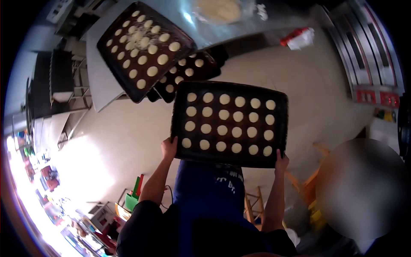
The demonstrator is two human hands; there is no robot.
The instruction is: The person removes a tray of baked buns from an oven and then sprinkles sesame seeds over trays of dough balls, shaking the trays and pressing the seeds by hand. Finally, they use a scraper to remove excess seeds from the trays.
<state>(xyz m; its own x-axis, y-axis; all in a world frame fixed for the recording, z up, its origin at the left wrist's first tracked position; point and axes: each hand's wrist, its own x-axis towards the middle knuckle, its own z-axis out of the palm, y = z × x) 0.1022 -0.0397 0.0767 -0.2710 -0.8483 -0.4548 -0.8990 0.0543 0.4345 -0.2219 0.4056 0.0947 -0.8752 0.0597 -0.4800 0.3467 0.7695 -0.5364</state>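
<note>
Between my two hands is a dark baking tray [231,160], carried in front of my blue apron [205,188]. Pale round dough pieces [224,114] lie on it in neat rows. My left hand [169,147] grips the tray's left edge near the front corner, thumb on the rim. At the opposite front corner, my right hand [281,162] is closed on the right edge. The fingers under the tray are hidden. Beyond it, another baking tray [128,92] of dough rounds rests on the metal table, with a pale shredded or powdery topping heaped over its middle.
Further trays of dough rounds [189,72] sit partly beneath the topped tray. The metal table [100,85] spans the far side, holding a plastic-wrapped pale mass [220,10]. Deck ovens [364,47] stand at right. A red and white bag [299,38] is near the table's edge. Wooden stools [254,203] are close by.
</note>
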